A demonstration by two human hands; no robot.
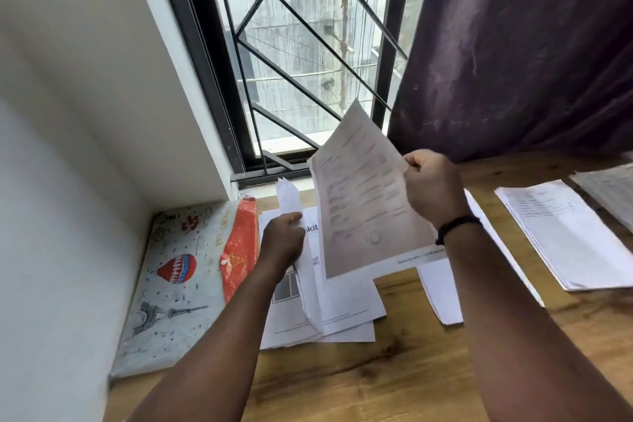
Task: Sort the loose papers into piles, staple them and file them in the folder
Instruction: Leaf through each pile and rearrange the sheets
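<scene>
Clearly we are sorting midway: a neat pile of white printed papers [568, 233] is lying right on the wooden desk [394, 370], while a loose white heap [329, 312] is waiting; nothing looks stapled, and the snap-buttoned illustrated plastic folder [181, 284] is lying closed. Our right hand [433, 189] is pinching a raised printed sheet [359, 195]; our left hand [282, 238] is gripping another curling page [289, 197].

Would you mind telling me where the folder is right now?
In the head view, the folder lies flat at the desk's far left, against the wall, just left of the loose papers under the left hand.
</scene>
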